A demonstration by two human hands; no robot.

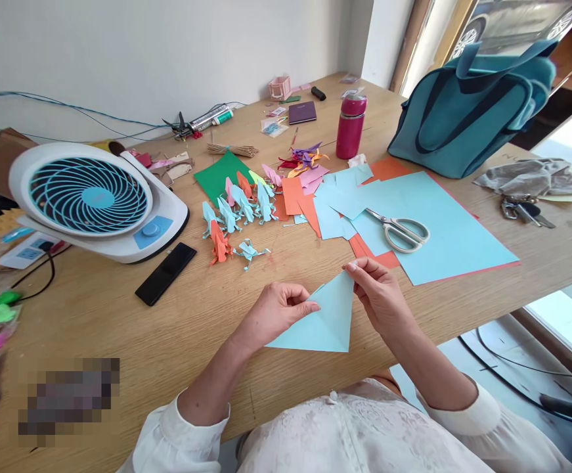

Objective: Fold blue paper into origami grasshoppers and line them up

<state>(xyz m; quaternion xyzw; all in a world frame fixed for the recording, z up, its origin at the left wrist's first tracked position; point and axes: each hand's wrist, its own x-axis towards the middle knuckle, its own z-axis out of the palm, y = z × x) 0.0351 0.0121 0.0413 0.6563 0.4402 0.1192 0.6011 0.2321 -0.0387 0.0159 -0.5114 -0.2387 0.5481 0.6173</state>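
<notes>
A light blue sheet of paper (332, 322), folded into a triangle, is between my hands near the table's front edge. My left hand (283, 312) grips its upper left side between thumb and fingers. At the top corner, the fingertips of my right hand (377, 286) pinch the paper. Beyond my hands stand several folded figures in light blue, orange and pink, with one blue figure (250, 251) nearest to me. Scissors (404, 231) with white handles lie on a large light blue sheet (456, 220), beside smaller blue and orange pieces.
A white fan (93, 197) and a black phone (166, 273) are on the left of the wooden table (167, 355). A magenta bottle (351, 128) stands at the back. The right side holds a teal bag (463, 118) and keys (527, 211).
</notes>
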